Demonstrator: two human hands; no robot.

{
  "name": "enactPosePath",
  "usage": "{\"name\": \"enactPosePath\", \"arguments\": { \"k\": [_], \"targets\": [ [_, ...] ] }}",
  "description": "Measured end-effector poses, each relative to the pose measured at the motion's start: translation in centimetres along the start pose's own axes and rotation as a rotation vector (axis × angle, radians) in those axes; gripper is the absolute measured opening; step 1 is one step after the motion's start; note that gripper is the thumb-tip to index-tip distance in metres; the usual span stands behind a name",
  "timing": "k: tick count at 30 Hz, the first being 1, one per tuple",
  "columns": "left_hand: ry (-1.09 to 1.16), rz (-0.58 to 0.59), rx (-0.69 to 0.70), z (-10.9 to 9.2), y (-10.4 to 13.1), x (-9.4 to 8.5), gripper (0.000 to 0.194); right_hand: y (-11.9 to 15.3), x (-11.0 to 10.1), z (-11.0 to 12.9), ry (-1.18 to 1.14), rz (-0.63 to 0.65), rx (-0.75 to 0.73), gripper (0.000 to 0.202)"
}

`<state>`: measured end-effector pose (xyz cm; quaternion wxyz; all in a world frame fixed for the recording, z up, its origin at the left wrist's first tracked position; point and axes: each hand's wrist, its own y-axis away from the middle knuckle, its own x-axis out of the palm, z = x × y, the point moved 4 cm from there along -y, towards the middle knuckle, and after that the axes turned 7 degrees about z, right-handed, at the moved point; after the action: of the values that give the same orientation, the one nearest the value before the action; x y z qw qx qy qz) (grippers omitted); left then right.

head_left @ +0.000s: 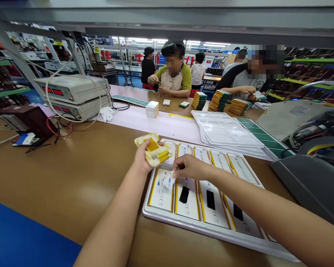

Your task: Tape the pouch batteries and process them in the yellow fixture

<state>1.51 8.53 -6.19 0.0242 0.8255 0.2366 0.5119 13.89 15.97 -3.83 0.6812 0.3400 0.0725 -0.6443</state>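
My left hand [141,158] is closed around a cream plastic holder [155,149] with yellow tape on it, above the tray's back left part. In a pinch, my right hand [191,167] has a small translucent piece of film [169,181] with blue print. The film hangs over the front left battery pack [159,198]; whether it touches the pack, I cannot tell. Flat white battery packs with yellow edges lie in rows in a white tray [169,218]. Black strips [184,194] sit on several front-row packs, and my right forearm hides part of that row.
Stacked white trays [225,128] lie behind the work tray. A black tape dispenser [308,181] stands at right, two stacked power supplies [75,91] at left. Battery stacks [152,110] stand across the bench, where two people work. A metal shelf [167,18] crosses overhead.
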Motion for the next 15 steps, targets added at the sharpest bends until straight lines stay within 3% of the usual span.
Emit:
{"name": "enactPosePath", "arguments": {
  "k": [3, 6, 10, 15],
  "targets": [
    [0.038, -0.001, 0.075, -0.8, 0.1, -0.4, 0.023, -2.0, 0.6, 1.0, 0.179, -0.110, 0.085, 0.013],
    [0.049, 0.019, 0.080, -0.9, 0.0, -0.6, 0.021, -2.8, 1.1, 1.8, 0.304, -0.060, 0.051, 0.014],
    [0.046, 0.013, 0.065, -0.7, -0.1, -0.4, 0.021, -2.8, 1.2, 1.7, 0.288, 0.074, -0.035, 0.014],
    [0.060, -0.018, 0.080, -0.6, -0.2, -0.5, 0.022, -3.0, 1.8, 2.0, 0.212, 0.061, -0.047, 0.013]
  ]
}}
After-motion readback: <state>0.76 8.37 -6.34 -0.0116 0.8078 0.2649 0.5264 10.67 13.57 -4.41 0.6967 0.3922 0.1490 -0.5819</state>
